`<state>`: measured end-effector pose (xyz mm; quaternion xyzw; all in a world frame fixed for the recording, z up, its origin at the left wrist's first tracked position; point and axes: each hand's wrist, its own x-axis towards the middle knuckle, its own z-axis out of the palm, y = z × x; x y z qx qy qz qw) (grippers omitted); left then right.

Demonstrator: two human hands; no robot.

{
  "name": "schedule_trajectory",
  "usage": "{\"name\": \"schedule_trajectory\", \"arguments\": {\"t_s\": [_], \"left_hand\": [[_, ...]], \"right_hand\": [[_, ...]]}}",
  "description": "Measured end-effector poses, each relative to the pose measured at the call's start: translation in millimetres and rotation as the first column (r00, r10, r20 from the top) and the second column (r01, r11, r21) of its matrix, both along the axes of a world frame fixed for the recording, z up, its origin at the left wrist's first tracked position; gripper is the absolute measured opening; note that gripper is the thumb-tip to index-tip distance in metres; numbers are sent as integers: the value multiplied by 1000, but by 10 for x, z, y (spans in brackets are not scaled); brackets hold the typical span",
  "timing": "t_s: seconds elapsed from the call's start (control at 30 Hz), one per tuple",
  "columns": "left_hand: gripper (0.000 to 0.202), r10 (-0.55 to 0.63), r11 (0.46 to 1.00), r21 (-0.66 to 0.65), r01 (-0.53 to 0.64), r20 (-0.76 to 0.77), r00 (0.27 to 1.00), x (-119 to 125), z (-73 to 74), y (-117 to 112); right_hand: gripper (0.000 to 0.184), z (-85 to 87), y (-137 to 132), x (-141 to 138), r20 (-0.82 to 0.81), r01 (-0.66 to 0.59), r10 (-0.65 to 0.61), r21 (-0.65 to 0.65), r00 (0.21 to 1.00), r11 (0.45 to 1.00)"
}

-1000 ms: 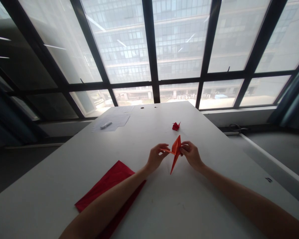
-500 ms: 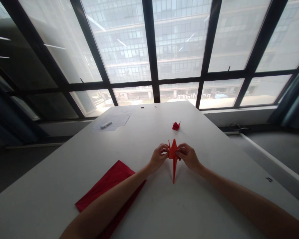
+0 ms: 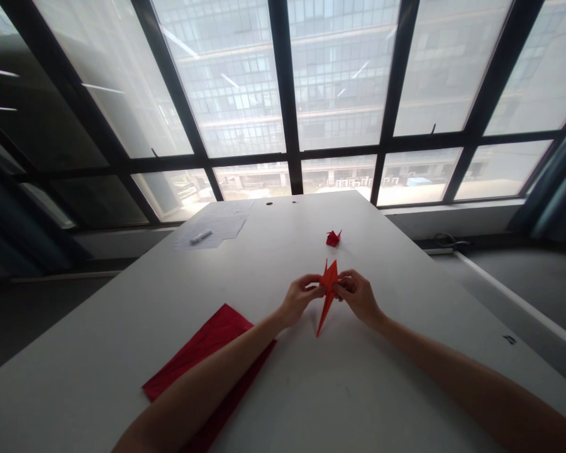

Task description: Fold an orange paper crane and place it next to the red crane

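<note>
Two bare hands are at work over the middle of the white table [image 3: 382, 384], well in from its left and right edges. The left hand [image 3: 299, 301] and the right hand [image 3: 358, 296] are both closed in a pinch on one orange-red paper crane [image 3: 329, 286], one from each side, with the fingers bent around the folds. Its long pointed end slants down toward the person, and I can't tell whether that tip touches the table.

Toward the far end of the table, ahead of the hands and well apart from them, sits one much smaller red paper crane [image 3: 332, 238]. On the left half of the table lies one folded piece of red paper [image 3: 202, 346], with the left forearm [image 3: 207, 371] crossing over it. Further up the table's left side are a few white papers [image 3: 212, 231], loosely overlapping, with one white marker [image 3: 200, 236] lying on top. There's plenty of bare table on the right of the hands, and between them and the small crane, while the far edge stops short of the large window [image 3: 285, 94]
</note>
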<state>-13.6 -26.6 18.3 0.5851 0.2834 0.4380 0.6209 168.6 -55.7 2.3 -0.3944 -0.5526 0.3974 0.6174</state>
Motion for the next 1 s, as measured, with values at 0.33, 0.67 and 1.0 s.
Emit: {"name": "schedule_trajectory", "arguments": {"t_s": [0.33,0.67,1.0], "left_hand": [[59,9,992,-124,0,68,998,2,20,-51],[62,41,987,-159,-33,43,998,3,-30,-22],[46,42,971,-238,-33,32,999,-5,37,-40]], "right_hand": [[30,-6,-31,-11,11,-20,20,5,1000,1000],[30,-10,-25,8,44,-45,45,-15,998,999],[29,44,-59,-14,80,-71,73,-30,994,997]]}}
